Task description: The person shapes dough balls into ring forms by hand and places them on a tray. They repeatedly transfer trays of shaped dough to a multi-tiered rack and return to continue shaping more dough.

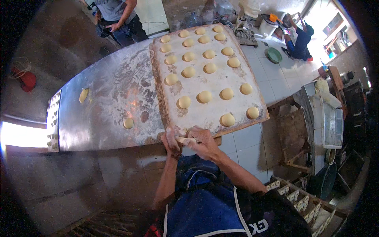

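Observation:
At the near edge of the floured wooden board (215,81), my left hand (171,143) and my right hand (203,143) are close together. A pale strip of dough (184,140) stretches between them, with the fingers of both hands closed on its ends. Flour whitens my fingers. Rows of round dough balls (204,96) rest on the board just beyond my hands. One dough ball (128,123) sits apart on the floured metal table (87,122), left of the board. Farther left on the metal lies a flat yellowish scrap (83,95).
A person (120,17) stands past the table's far side; another person (299,41) crouches at the far right near a green basin (273,55). A clear plastic crate (333,126) is at right. Shaped dough pieces (302,203) lie on wooden trays at lower right.

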A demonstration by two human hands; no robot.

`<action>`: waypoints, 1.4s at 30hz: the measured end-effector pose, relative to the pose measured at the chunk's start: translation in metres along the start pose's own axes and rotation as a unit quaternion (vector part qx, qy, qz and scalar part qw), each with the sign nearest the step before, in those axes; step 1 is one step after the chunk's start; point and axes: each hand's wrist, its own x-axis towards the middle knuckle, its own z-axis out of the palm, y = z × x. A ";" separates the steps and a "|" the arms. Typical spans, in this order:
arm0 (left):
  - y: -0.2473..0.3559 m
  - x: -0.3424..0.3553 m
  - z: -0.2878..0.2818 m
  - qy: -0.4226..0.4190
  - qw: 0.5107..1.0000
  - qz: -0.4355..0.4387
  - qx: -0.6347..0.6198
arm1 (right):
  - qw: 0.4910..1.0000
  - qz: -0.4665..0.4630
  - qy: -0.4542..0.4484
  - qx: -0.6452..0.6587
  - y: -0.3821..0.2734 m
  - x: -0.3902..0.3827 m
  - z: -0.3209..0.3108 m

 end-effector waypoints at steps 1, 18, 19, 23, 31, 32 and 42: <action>0.001 0.007 0.003 0.017 0.998 -0.055 0.002 | 0.998 0.052 0.013 -0.028 0.000 0.002 -0.003; 0.005 0.032 -0.031 -0.210 0.960 -0.139 0.119 | 0.898 -0.003 0.076 -0.433 0.014 -0.016 -0.063; 0.004 0.032 -0.030 -0.206 0.963 -0.135 0.107 | 0.915 0.001 0.050 -0.401 0.017 -0.012 -0.056; 0.002 0.031 -0.033 -0.194 0.955 -0.219 0.038 | 0.912 0.009 0.027 -0.408 0.025 -0.005 -0.027; 0.002 0.051 -0.043 -0.195 0.967 -0.136 0.091 | 0.813 0.112 0.106 -0.561 0.017 -0.020 -0.061; 0.004 0.056 -0.045 -0.200 0.972 -0.097 0.076 | 0.861 0.055 0.081 -0.500 0.016 -0.020 -0.057; 0.002 0.048 -0.044 -0.290 0.936 -0.011 0.200 | 0.881 -0.012 -0.070 -0.467 0.028 0.029 0.015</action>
